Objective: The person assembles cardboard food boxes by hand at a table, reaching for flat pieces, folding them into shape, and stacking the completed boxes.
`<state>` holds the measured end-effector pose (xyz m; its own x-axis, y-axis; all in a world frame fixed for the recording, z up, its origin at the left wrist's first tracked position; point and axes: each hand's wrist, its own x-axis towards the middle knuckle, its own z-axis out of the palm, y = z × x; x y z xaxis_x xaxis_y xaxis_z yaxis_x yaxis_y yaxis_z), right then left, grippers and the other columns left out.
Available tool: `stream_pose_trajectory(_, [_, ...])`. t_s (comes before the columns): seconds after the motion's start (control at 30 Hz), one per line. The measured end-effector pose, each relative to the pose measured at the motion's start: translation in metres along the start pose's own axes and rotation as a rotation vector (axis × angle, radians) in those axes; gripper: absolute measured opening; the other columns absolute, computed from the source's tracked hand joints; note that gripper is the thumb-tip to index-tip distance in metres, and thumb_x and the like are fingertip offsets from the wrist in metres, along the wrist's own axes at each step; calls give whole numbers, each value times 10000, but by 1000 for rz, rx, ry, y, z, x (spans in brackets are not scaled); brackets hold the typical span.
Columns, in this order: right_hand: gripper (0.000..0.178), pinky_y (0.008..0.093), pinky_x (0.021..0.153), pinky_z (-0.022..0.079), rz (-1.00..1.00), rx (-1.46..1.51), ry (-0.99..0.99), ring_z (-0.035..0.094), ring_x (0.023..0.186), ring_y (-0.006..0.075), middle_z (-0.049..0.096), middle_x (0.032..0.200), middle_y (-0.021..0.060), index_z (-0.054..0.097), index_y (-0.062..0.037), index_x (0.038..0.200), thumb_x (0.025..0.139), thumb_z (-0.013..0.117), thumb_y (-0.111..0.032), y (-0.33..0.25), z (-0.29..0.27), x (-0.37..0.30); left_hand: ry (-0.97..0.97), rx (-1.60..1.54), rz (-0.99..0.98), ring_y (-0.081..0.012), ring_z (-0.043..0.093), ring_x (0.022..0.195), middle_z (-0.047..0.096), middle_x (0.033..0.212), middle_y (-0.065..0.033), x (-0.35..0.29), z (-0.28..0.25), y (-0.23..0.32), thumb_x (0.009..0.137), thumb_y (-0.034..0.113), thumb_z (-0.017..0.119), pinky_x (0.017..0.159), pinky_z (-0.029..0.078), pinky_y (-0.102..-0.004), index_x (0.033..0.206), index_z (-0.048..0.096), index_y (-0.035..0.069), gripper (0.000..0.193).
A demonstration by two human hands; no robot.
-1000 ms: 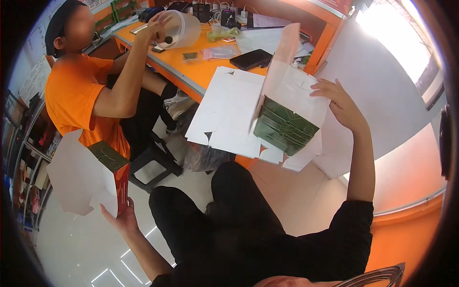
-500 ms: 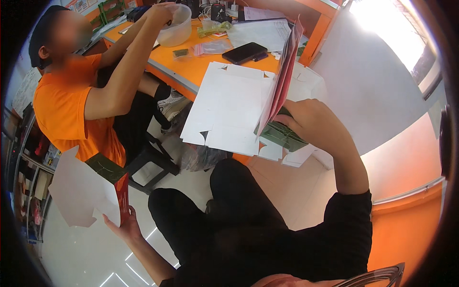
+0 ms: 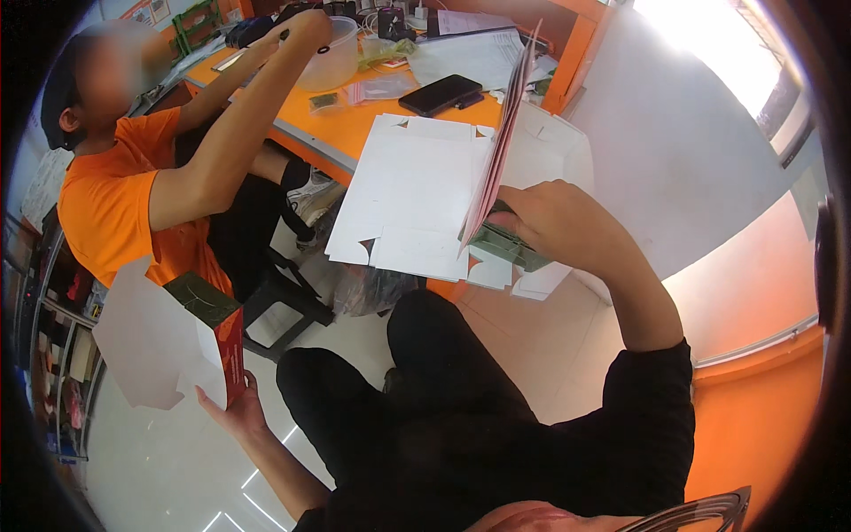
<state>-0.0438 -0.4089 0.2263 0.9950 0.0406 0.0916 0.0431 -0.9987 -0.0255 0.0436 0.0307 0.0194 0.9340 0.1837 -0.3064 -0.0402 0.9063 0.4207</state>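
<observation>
By the left hand (image 3: 238, 410), an opened carton (image 3: 151, 341) is gripped at its lower edge and is held above the floor (image 3: 164, 461), to the left of the knees. Its inside is plain white, its narrow side is red with pale print, and its end panel is dark green. The right hand (image 3: 558, 223) is bent against upright folded cartons (image 3: 498, 151), pinkish at the faces and green at the base; whether they are gripped cannot be told, because the fingertips are hidden. Beside these, white cardboard sheets (image 3: 412, 191) are laid on the orange tabletop (image 3: 341, 133). Farther, a black phone (image 3: 441, 95) is seen.
</observation>
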Motion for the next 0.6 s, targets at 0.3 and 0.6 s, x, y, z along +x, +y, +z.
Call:
stream_pose_trajectory(0.3, [265,355,656,441,-65,363,203,603,726,249,627,744,100,600,-88,893,816,597,-341,39,-13,-24,23,70,141,-237,525,1031,533,1180,-118,-14,-4,15,811,383,615,794,452,-370,1224,455,95,528])
stream_pose_trajectory(0.6, [185,386,522,360,-135,-62,425,481,499,282,508,529,70,524,-101,703,824,583,-228,22,28,-38,-67,101,65,-273,519,1068,505,1243,-110,-6,0,16,816,465,557,734,424,-366,1272,422,125,584])
